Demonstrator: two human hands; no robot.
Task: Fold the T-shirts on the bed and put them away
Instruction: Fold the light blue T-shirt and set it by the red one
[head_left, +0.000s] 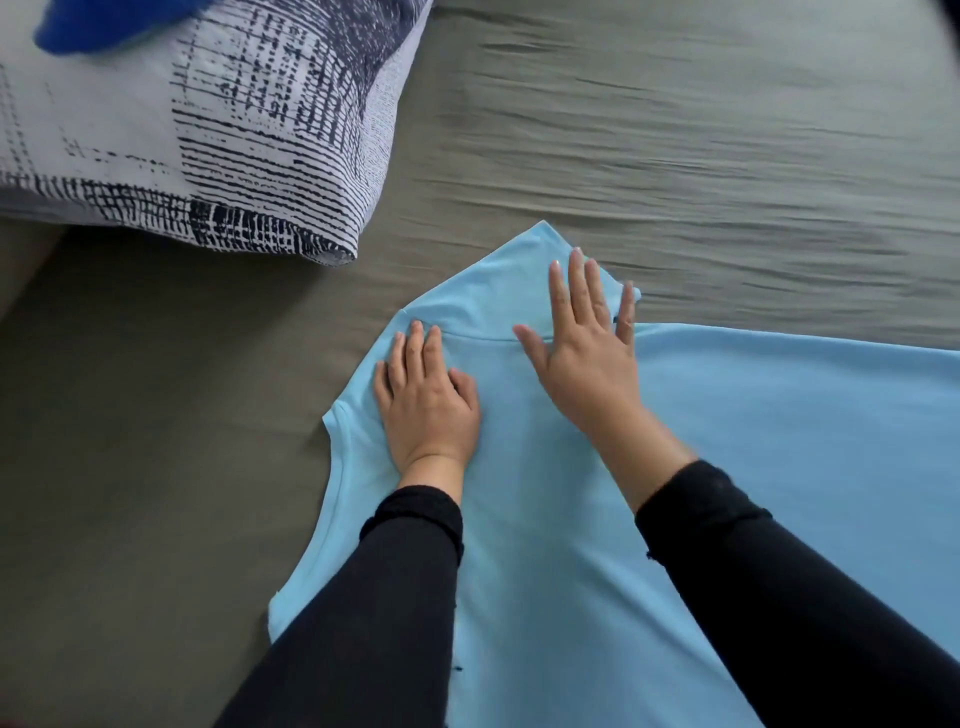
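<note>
two black sleeves (395, 597) come in from six o'clock, nearest the lens, and end in bare hands laid on a light blue t-shirt (753, 467). left hand (428, 400) lies palm down with straight fingers near the shirt's nine o'clock shoulder, just inside the armhole seam. right hand (587, 343) is flat too, fingers spread and reaching toward twelve o'clock over the collar area, fingertips close to the cloth's upper edge. neither hand grasps anything; both are released and pressing the fabric. my guess is that they are flattening the top of the shirt so it lies smooth for the first fold, one palm pinning the shoulder and the other stroking out the neck. the shirt is spread across the lower middle of the view, running off toward three o'clock and six o'clock, so its hem is out of sight. folding seems barely begun, and putting away is not yet done.

underneath is a grey-green bed sheet (675, 130), rippled with fine creases toward one o'clock. at ten o'clock sits a white pillow (182, 130) with a dark hatched print, well apart from the shirt. on its top corner, at eleven o'clock, shows a bright blue cloth (104, 26), too cropped and blurred to identify.
</note>
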